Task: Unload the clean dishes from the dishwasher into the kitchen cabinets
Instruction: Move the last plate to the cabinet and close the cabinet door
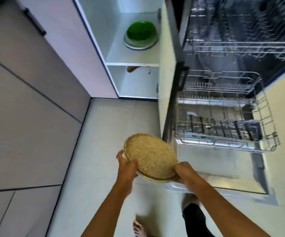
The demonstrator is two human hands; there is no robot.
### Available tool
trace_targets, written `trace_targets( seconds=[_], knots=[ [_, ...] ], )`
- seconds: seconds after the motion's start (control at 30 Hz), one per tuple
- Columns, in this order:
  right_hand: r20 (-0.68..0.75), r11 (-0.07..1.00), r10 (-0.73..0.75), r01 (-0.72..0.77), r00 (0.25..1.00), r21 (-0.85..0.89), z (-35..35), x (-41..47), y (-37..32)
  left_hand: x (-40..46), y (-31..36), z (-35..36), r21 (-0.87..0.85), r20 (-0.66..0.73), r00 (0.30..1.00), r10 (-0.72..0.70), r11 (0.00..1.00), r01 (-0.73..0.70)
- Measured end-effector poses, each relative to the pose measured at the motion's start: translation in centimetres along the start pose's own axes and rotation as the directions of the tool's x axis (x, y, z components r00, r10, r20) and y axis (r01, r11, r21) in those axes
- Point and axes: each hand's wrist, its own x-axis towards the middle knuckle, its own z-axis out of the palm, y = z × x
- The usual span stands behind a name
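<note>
I hold a round speckled tan plate (151, 159) over the floor, tilted, with a paler plate edge showing under it. My left hand (127, 165) grips its left rim and my right hand (183, 171) grips its right rim. To the right the dishwasher stands with its door (223, 170) down and its lower rack (223, 120) pulled out; no dishes show in that rack. The upper rack (241, 47) is blurred. Ahead, an open cabinet (133, 55) holds a stack of green plates (140, 34) on its upper shelf.
The cabinet's open door (80, 48) stands to the left of the shelves. Something brown (132, 68) lies on the lower shelf, partly hidden. Grey cupboard fronts (27, 108) line the left side. My feet (139, 227) are on the light floor below.
</note>
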Motion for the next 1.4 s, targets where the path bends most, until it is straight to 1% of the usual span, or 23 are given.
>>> trace_targets(
  seconds=[0.1, 0.2, 0.3, 0.37, 0.47, 0.57, 0.63, 0.8, 0.87, 1.1, 1.27, 1.4],
  knots=[
    [0.119, 0.991, 0.008, -0.024, 0.993, 0.135, 4.8, -1.9, -1.2, 0.0, 1.1, -5.2, -0.102, -0.037, 0.999, 0.029, 0.994, -0.032],
    [0.19, 0.984, 0.006, -0.04, 0.982, 0.173, 8.5, -3.4, -2.5, 0.4, 2.1, -8.8, -0.181, -0.057, 0.997, 0.058, 0.981, -0.068],
    [0.245, 0.977, -0.005, -0.047, 0.97, 0.207, 10.9, -4.3, -3.9, 1.2, 3.4, -10.7, -0.271, -0.03, 0.995, 0.093, 0.958, -0.097],
    [0.264, 0.96, -0.036, -0.04, 0.964, 0.278, 11.5, -4.5, -4.8, 1.9, 4.4, -10.8, -0.305, -0.011, 0.994, 0.112, 0.946, -0.11],
    [0.237, 0.904, -0.11, -0.002, 0.965, 0.427, 12.4, -3.4, -6.8, 4.1, 6.6, -10.3, -0.328, 0.032, 0.992, 0.123, 0.939, -0.106],
    [0.204, 0.846, -0.182, 0.047, 0.962, 0.531, 12.7, -1.6, -9.3, 7.1, 9.3, -9.2, -0.307, 0.079, 0.986, 0.144, 0.945, -0.113],
    [0.165, 0.812, -0.219, 0.086, 0.962, 0.577, 12.9, -0.3, -11.1, 9.3, 11.1, -8.4, -0.278, 0.108, 0.985, 0.133, 0.955, -0.099],
    [0.047, 0.733, -0.245, 0.154, 0.968, 0.662, 14.3, 3.4, -17.2, 15.9, 16.2, -6.4, -0.18, 0.155, 0.984, 0.085, 0.982, -0.056],
    [0.025, 0.719, -0.25, 0.168, 0.968, 0.674, 14.9, 5.0, -20.1, 18.5, 18.6, -5.6, -0.14, 0.156, 0.985, 0.067, 0.989, -0.046],
    [-0.062, 0.661, -0.24, 0.21, 0.969, 0.721, 16.1, 9.1, -29.0, 23.4, 24.8, -3.8, 0.031, 0.18, 0.983, 0.033, 0.999, -0.039],
    [-0.1, 0.621, -0.238, 0.231, 0.966, 0.749, 16.3, 11.4, -34.3, 27.3, 27.2, -3.3, 0.146, 0.155, 0.988, -0.012, 0.989, -0.011],
    [-0.15, 0.635, -0.221, 0.259, 0.964, 0.728, 16.2, 13.3, -37.9, 31.2, 28.5, -2.3, 0.176, 0.109, 0.994, -0.017, 0.984, -0.002]
  ],
)
